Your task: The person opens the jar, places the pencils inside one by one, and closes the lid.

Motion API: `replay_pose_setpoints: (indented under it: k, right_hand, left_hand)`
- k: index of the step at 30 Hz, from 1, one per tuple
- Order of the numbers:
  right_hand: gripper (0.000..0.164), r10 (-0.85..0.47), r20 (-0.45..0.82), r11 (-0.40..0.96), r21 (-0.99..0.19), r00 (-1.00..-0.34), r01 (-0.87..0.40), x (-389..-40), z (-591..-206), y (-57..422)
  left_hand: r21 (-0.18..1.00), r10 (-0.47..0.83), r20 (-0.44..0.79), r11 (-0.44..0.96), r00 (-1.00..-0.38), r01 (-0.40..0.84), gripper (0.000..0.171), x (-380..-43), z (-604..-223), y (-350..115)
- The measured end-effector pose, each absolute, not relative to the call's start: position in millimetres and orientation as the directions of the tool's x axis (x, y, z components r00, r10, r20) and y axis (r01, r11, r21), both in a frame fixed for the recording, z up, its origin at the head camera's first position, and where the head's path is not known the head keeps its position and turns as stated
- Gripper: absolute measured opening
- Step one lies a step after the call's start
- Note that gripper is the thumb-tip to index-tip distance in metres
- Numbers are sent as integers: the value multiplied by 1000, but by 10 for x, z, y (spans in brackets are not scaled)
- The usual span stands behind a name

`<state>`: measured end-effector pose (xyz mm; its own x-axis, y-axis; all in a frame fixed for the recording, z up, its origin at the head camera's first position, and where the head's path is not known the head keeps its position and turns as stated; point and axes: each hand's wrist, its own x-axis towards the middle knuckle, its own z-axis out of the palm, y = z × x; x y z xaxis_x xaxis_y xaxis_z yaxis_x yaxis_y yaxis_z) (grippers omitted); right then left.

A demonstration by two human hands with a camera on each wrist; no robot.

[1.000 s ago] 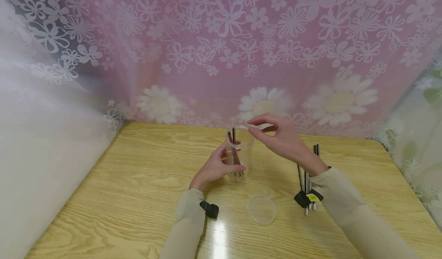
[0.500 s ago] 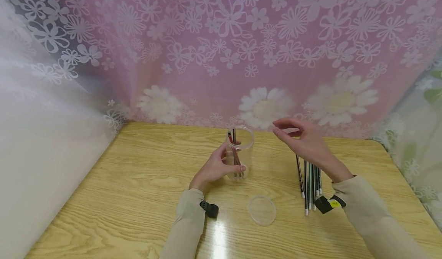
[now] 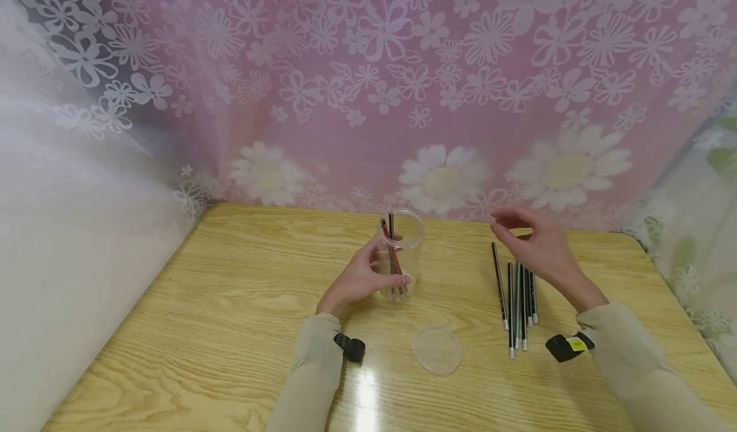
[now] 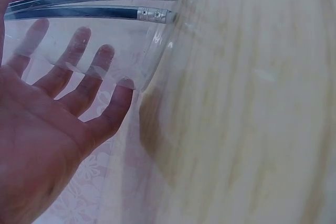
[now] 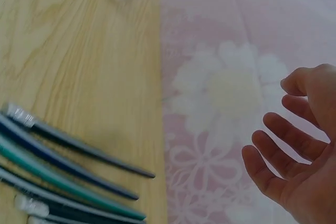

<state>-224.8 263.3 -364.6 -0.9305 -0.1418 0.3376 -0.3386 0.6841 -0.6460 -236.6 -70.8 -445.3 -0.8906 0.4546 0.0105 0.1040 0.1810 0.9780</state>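
Advised: steady upright, clear cylindrical plastic jar [image 3: 412,260] in clamped left hand [image 3: 359,280] | lower empty right hand [image 3: 541,246], fingers parted, toward slim, dark, silver-ended pencils [image 3: 517,304] at jar's 4 o'clock | pinch singly, mid-shaft

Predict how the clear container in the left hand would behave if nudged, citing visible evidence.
Without the left hand steadying it, the clear container might tip, being taller than wide. The pencils leaning to one side inside could shift its balance. Smooth and shiny, it may also be slippery.
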Motion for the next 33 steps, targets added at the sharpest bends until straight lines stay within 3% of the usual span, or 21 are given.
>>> replay_pose_setpoints:
  k: [10,23,33]
  right_hand:
    - [34,-58,347,758,-594,-936,-267,-2325,-3980,2994]
    - [51,87,110,803,-597,-990,5,-2432,-4399,3501]
    - [55,37,17,856,-517,-999,22,-2568,-4403,3523]
  left_hand:
    - [979,451,28,169,-892,116,70,-2359,-4451,-723]
    - [973,451,53,177,-891,148,73,-2375,-4467,-685]
    - [976,448,23,184,-894,117,72,-2374,-4452,-693]
